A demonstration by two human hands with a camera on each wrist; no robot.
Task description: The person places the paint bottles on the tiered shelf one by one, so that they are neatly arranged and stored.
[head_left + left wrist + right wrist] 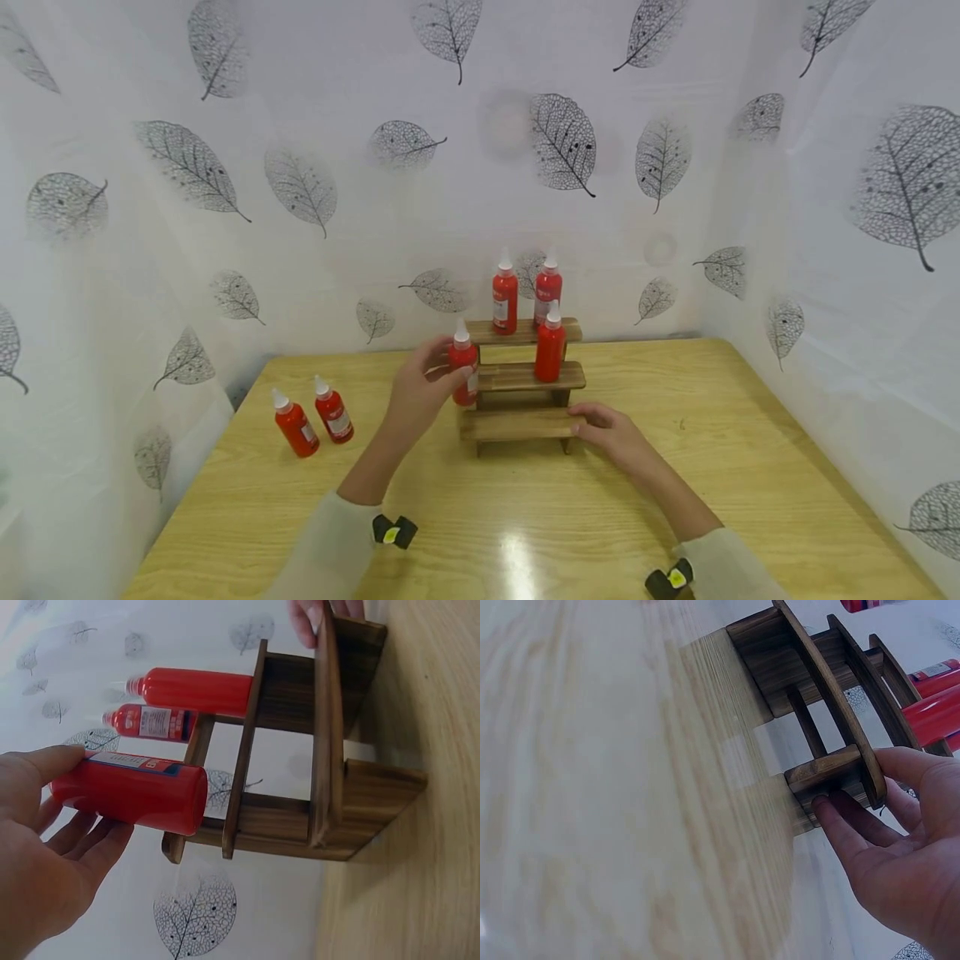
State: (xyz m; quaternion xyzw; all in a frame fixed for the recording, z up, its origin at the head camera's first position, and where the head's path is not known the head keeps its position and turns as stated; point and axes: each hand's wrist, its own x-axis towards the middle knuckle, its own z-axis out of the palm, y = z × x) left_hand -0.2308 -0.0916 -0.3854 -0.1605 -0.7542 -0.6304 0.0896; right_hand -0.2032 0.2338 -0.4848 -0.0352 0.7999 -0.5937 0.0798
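My left hand [422, 385] grips a red squeeze bottle [135, 791] with a white nozzle, held upright at the left end of the middle step of a three-step wooden stand [517, 427]. In the left wrist view the bottle's base shows beside the steps; whether it touches the wood I cannot tell. At the right end of the lowest step, my right hand [611, 433] pinches the board, thumb on top and fingers beneath in the right wrist view. Two red bottles, one of them a labelled bottle [505, 302], stand on the top step. Another bottle [550, 350] stands on the middle step, toward its right.
Farther left on the wooden table [480, 517] stand two more red bottles, a left one [297, 429] and a right one [334, 414]. A white leaf-print curtain [337, 108] hangs behind the table and along both sides.
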